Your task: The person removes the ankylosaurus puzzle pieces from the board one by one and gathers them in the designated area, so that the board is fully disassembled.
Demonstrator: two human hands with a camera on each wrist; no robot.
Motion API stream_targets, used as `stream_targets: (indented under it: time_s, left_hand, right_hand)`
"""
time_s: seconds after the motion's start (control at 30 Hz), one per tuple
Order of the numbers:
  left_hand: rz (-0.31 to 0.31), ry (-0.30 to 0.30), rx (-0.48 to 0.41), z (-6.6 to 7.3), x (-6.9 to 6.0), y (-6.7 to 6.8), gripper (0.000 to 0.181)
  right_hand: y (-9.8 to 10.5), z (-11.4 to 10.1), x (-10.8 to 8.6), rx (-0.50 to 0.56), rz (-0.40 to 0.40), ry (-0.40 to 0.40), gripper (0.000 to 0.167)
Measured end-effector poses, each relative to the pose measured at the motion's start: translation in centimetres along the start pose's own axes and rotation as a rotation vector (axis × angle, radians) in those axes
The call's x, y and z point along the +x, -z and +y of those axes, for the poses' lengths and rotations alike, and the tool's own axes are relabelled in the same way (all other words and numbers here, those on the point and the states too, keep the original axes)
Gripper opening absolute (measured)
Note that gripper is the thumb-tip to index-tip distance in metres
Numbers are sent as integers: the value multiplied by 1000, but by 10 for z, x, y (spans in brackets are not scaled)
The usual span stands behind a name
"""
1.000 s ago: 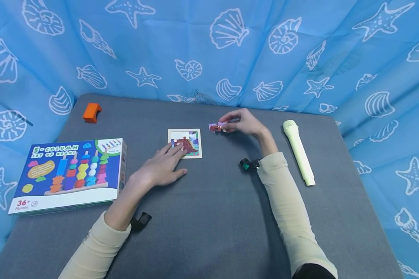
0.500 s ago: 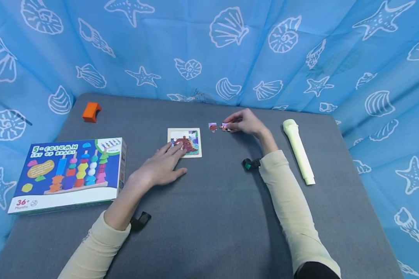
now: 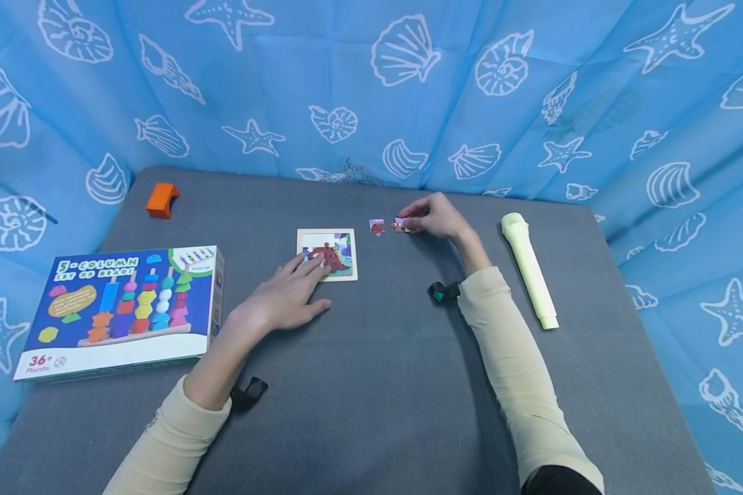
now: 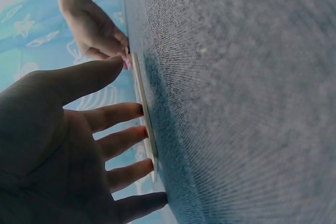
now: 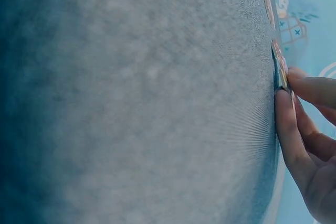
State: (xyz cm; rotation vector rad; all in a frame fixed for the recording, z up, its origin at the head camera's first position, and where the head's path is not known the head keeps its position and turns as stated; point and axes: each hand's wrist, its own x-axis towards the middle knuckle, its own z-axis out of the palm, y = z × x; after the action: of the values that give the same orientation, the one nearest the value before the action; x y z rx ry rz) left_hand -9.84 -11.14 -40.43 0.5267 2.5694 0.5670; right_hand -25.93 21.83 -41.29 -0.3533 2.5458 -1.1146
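Note:
A small square jigsaw puzzle with a pale frame [image 3: 356,256] lies mid-table, with a red-brown dinosaur picture and a white area at its upper left. My left hand [image 3: 287,295] rests on its lower left with fairly straight fingers, covering that corner; in the left wrist view the fingertips [image 4: 137,109] touch the frame's edge. To the right of the puzzle, my right hand [image 3: 436,216] pinches a purple-and-red puzzle piece [image 3: 400,225] between thumb and fingers, low at the tabletop. Another puzzle piece [image 3: 377,227] lies just left of it, apart from it.
On the left lies a bead-set box [image 3: 124,302], with an orange arch block [image 3: 162,200] behind it. A pale yellow microphone-shaped object [image 3: 530,270] lies right of my right forearm. A blue shell-patterned curtain [image 3: 359,89] hangs along the grey table's [image 3: 371,385] far edge.
My right hand has drawn its puzzle piece a little to the right, so a gap now separates it from the other piece. The left hand has stayed in place.

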Motion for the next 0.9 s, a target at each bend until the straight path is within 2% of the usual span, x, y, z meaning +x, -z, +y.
stream_targets:
  time_s: [0.23,0.47,0.73,0.9]
  left_hand:
    - [5,-3,9,0,0,-1,72]
    - [4,-1,13,0,0,0,73]
    - [17,-12,40,-1,3,1,74]
    - [29,-14,37,1,6,4,71]
  right_hand:
    - [3,3,-2,29,12,-6,23]
    - [3,-2,-7,72,-8,28,25]
    - [-12,-17,-6,208,-19,60,25]
    - [-26,-29,-5,234,-52,105,26]
